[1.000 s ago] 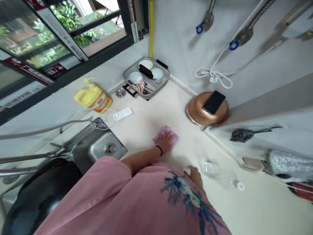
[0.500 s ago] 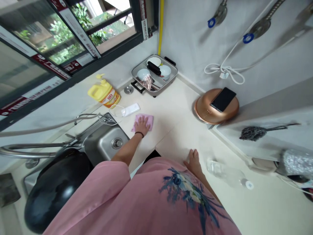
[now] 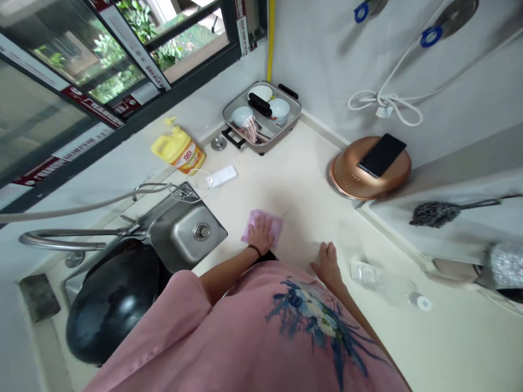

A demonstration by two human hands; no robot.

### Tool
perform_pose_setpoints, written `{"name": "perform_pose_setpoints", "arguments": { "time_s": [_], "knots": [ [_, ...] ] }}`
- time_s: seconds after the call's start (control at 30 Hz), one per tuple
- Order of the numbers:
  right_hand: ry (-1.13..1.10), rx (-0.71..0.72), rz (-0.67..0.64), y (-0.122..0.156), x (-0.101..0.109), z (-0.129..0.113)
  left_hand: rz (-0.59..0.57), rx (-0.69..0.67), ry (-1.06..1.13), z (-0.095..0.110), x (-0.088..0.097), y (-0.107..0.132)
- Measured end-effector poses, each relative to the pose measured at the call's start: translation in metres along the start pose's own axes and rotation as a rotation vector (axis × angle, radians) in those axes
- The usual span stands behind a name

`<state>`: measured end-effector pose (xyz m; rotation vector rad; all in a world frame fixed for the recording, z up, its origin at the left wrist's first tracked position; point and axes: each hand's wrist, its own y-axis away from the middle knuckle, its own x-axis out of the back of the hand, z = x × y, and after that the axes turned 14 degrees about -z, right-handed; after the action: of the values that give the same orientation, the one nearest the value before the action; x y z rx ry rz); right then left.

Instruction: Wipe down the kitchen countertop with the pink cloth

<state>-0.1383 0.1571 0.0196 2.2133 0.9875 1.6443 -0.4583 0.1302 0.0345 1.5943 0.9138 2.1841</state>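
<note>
Two hands sit on the desk: left hand, flat w/ fingers spread, presses the pink cloth just beside the sink, prob. for wiping pressure, while right hand, open & empty, rests farther from the sink, likely bracing.

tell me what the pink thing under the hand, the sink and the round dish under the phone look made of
Pink cloth: soft fabric, matte, flattened under the left hand.
Sink: brushed stainless steel, grey sheen.
Round dish: copper-coloured metal, satin shine; possibly only coated.
</note>
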Motion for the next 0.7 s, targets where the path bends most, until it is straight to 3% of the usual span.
{"name": "perform_pose_setpoints", "arguments": {
  "time_s": [0.07, 0.17, 0.27, 0.37, 0.47, 0.53, 0.63, 0.7],
  "knots": [
    [0.009, 0.009, 0.012, 0.000, 0.000, 0.000, -0.018, -0.211, -0.029, 0.038, -0.011, -0.006],
    [0.005, 0.038, 0.019, 0.000, 0.000, 0.002, -0.015, -0.496, -0.091, 0.084, -0.013, -0.021],
    [0.002, 0.036, 0.009, 0.000, 0.002, 0.003, 0.000, -0.603, -0.129, 0.096, 0.000, -0.041],
    [0.004, 0.015, -0.004, 0.000, 0.003, 0.002, 0.027, -0.391, -0.070, 0.066, 0.030, -0.060],
    [0.003, 0.004, -0.014, 0.000, 0.004, 0.002, 0.079, -0.024, 0.046, 0.005, 0.066, -0.074],
    [0.001, 0.007, -0.018, 0.000, 0.004, 0.002, 0.105, 0.141, 0.101, -0.039, 0.085, -0.077],
    [0.005, 0.019, -0.022, -0.001, 0.004, 0.004, 0.145, 0.322, 0.164, -0.089, 0.096, -0.070],
    [0.012, 0.028, -0.023, -0.001, 0.004, 0.006, 0.169, 0.407, 0.183, -0.107, 0.088, -0.055]
  ]
}}
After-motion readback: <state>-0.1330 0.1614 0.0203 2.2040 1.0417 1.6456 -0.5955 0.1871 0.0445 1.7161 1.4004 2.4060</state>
